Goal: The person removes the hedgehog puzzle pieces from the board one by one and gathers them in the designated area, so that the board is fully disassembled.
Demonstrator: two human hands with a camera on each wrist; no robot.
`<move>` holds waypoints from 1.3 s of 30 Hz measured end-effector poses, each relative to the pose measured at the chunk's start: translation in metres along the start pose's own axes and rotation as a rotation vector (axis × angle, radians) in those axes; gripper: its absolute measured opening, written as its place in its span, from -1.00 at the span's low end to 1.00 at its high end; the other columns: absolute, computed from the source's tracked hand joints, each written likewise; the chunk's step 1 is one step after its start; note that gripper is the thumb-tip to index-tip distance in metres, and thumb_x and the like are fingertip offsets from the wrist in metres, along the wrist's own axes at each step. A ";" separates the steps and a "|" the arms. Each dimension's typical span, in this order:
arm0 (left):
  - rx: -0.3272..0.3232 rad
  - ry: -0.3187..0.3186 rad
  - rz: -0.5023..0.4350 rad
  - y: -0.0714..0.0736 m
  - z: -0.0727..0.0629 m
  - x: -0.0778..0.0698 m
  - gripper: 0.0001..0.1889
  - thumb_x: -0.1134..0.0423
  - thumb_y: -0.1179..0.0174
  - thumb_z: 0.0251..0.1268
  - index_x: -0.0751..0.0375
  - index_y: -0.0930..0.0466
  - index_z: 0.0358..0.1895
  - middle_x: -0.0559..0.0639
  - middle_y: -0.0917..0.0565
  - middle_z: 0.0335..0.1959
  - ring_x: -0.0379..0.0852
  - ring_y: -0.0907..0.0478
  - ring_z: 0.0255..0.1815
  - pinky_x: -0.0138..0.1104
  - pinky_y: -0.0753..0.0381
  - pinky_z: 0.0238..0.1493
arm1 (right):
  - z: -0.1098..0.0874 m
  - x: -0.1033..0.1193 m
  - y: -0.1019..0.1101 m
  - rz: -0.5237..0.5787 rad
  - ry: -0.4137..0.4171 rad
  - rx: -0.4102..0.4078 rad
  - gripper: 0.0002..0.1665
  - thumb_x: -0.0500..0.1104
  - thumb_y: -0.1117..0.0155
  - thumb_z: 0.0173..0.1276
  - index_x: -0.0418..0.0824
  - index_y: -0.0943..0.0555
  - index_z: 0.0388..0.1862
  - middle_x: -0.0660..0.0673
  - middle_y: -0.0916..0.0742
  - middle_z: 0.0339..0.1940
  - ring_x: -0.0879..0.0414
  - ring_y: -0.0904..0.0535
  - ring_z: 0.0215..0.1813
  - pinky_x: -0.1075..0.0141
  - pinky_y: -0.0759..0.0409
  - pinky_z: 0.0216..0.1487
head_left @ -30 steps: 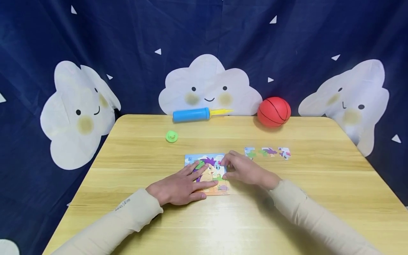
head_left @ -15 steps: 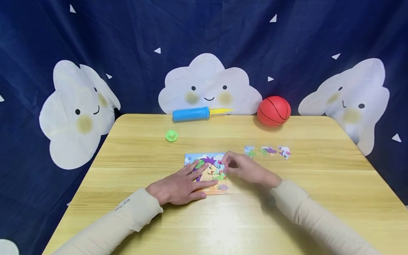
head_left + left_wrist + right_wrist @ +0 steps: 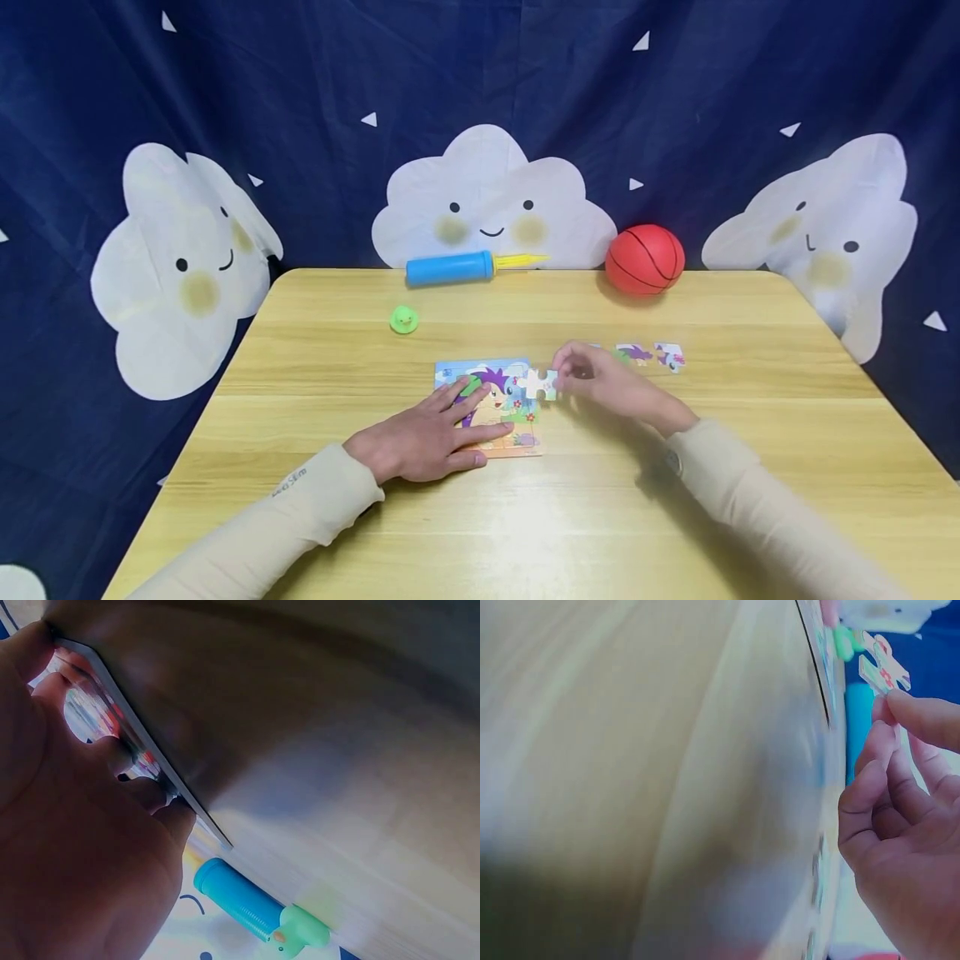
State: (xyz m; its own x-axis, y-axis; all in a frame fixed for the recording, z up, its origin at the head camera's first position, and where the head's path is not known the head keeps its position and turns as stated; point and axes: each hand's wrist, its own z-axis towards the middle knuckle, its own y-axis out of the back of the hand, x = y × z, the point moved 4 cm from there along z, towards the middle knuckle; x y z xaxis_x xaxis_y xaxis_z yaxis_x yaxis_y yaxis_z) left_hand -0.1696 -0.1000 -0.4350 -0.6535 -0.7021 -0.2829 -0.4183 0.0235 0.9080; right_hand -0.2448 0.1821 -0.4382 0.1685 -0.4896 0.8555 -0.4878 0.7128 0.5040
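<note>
A jigsaw puzzle board with a cartoon picture in purple, blue and green lies on the table. My left hand rests flat over its left and lower part with fingers spread, hiding some of the picture. Between thumb and fingertips my right hand pinches a puzzle piece, held above the board's right edge. The right wrist view shows the same puzzle piece at the tips of thumb and index finger, raised off the table. In the left wrist view, the left fingers lie along the board's edge.
Loose puzzle pieces lie in a row right of the board, one partly behind the right hand. Farther back are a green rubber duck, a blue hand pump with a yellow nozzle, and a red ball. A dark blue curtain hangs behind the table.
My right hand has moved right from the board's right side, carrying the puzzle piece, which now shows clearly in its fingertips. The left hand has stayed in place.
</note>
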 end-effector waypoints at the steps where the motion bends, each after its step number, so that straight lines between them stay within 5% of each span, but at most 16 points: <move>1: 0.000 0.000 0.000 0.000 0.000 0.000 -0.42 -0.23 0.10 0.79 -0.54 -0.13 0.74 0.02 0.17 0.88 0.19 0.37 0.88 0.06 0.17 0.86 | -0.003 -0.001 0.004 0.009 -0.012 -0.007 -0.85 -0.28 -0.35 0.59 -0.17 -0.62 0.06 -0.13 -0.71 -0.06 -0.04 -0.61 0.07 0.28 -0.64 0.12; 15: -0.014 -0.004 0.007 0.000 -0.001 -0.001 -0.42 -0.22 0.08 0.79 -0.50 -0.16 0.74 0.04 0.13 0.87 0.22 0.32 0.88 0.09 0.14 0.85 | -0.042 -0.016 0.053 0.077 -0.021 -0.067 -0.82 -0.26 -0.34 0.60 -0.28 -0.57 0.06 -0.20 -0.69 -0.09 0.03 -0.64 0.00 0.24 -0.71 0.03; 39: -0.029 -0.023 0.014 0.002 -0.002 -0.002 -0.42 -0.21 0.07 0.79 -0.48 -0.17 0.74 0.05 0.15 0.87 0.23 0.32 0.88 0.09 0.14 0.85 | -0.100 -0.054 0.107 -0.004 -0.132 -0.128 -0.72 -0.12 -0.34 0.65 -0.26 -0.58 0.15 -0.09 -0.75 -0.08 0.12 -0.68 -0.04 0.32 -0.68 -0.03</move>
State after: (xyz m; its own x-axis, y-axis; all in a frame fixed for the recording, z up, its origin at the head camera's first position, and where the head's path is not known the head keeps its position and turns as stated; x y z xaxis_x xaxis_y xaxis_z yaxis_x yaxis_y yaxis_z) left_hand -0.1676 -0.0999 -0.4322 -0.6740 -0.6850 -0.2766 -0.3906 0.0127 0.9205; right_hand -0.2203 0.3350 -0.4183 0.0522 -0.5480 0.8348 -0.3725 0.7650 0.5254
